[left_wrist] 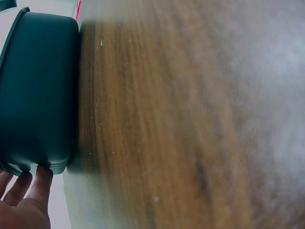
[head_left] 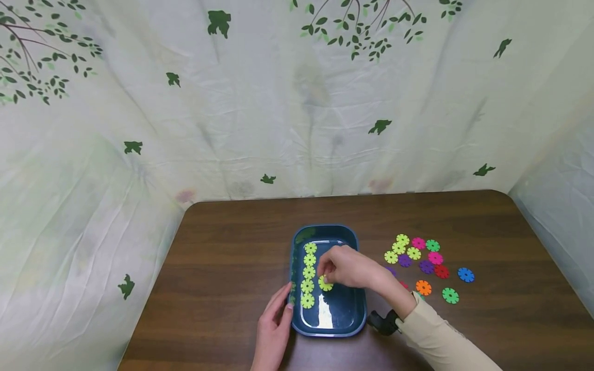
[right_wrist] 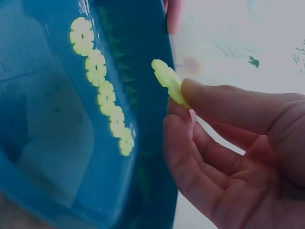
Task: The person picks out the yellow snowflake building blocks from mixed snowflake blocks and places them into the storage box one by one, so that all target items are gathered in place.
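Observation:
A blue tray (head_left: 341, 325) lies lengthwise on the table, with several yellow-green notched discs in a row (head_left: 308, 272) along its left side. Over the tray, my right hand (head_left: 345, 265) pinches another yellow notched disc (right_wrist: 167, 82) between thumb and fingertips; the right wrist view shows it held edge-on, apart from the row. My left hand (head_left: 274, 327) is at the tray's left side, its fingers touching the wall. In the left wrist view those fingertips (left_wrist: 42, 179) rest against the tray's outer wall (left_wrist: 40, 90).
Loose notched discs are scattered right of the tray: yellow ones (head_left: 398, 248), purple ones (head_left: 426, 266), pink, red, green, an orange one (head_left: 423, 287) and a blue one (head_left: 466, 275). The right forearm partly covers some. A leaf-printed white cloth (head_left: 278, 113) hangs behind the brown table (head_left: 223, 288).

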`<state>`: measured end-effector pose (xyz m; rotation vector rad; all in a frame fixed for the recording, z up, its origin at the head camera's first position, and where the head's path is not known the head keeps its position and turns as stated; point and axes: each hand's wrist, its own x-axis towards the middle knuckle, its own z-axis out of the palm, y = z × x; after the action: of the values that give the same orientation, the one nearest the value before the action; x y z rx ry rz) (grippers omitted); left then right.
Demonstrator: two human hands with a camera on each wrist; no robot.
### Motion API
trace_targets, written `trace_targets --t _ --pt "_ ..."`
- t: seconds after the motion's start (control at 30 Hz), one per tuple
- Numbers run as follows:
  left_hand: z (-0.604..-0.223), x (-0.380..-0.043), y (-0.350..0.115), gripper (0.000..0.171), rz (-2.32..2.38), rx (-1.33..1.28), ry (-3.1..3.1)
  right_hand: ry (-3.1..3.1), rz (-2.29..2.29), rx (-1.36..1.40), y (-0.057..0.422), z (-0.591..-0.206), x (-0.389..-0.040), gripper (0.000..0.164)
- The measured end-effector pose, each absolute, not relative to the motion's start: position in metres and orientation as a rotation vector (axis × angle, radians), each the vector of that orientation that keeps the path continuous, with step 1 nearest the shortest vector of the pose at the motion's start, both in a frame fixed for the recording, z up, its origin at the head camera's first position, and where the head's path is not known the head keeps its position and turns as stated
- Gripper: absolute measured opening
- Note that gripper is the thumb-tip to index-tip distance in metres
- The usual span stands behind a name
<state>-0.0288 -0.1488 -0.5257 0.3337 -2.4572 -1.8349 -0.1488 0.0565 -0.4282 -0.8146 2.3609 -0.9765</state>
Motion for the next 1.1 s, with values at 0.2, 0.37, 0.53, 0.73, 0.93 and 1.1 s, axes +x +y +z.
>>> trace_targets --t 0.2,0.37,0.53,0.73,0.93,1.1 --pt "-0.526 -0.029 -0.149 0.042 -1.834 0.341 -2.461 2.34 -0.916 -0.821 0.05 -0.436 -0.15 0.01" --pt "-0.525 -0.028 -0.149 0.041 -1.84 0.333 -2.452 2.341 -0.857 -0.808 0.045 -0.437 -0.151 0.008" --pt "-0.524 -0.028 -0.149 0.042 -1.838 0.338 -2.455 2.333 -0.815 -0.809 0.039 -0.439 -0.154 0.008" --pt "-0.524 -0.03 -0.149 0.041 -1.828 0.369 -2.486 2.329 -0.766 -0.854 0.034 -0.444 -0.158 0.011" --pt "-0.524 -0.03 -0.148 0.041 -1.835 0.384 -2.489 2.31 -0.695 -0.84 0.026 -0.448 -0.161 0.016" --pt "-0.525 -0.03 -0.149 0.041 -1.82 0.384 -2.497 2.265 -0.667 -0.788 0.021 -0.454 -0.164 0.016"
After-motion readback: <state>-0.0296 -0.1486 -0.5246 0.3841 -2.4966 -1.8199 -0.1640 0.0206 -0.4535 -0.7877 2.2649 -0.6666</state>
